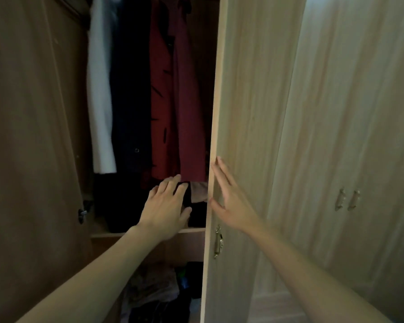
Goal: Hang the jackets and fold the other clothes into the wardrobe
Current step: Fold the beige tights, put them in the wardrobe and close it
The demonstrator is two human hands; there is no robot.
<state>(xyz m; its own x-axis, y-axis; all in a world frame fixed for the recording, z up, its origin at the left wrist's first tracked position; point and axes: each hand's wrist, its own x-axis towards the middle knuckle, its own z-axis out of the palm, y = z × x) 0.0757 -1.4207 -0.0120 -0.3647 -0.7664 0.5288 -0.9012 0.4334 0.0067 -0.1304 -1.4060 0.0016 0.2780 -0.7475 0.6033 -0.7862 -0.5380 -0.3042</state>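
The wardrobe stands open, with a dark red jacket (pixel 175 108), a dark navy garment (pixel 131 101) and a white garment (pixel 100 94) hanging inside. My left hand (pixel 166 210) reaches in below the red jacket's hem, fingers spread over dark folded clothes (pixel 117 206) on the shelf (pixel 107 234), holding nothing. My right hand (pixel 231 201) lies flat with fingers apart against the edge of the light wood right door (pixel 250 113). A pale pink cloth (pixel 200 192) shows between the two hands.
The brown left door (pixel 33 136) is swung open, with a small knob (pixel 82 214). A brass handle (pixel 218 241) sits on the right door. Below the shelf lies a jumble of clothes (pixel 154 287). Further closed doors with two handles (pixel 348 199) stand at right.
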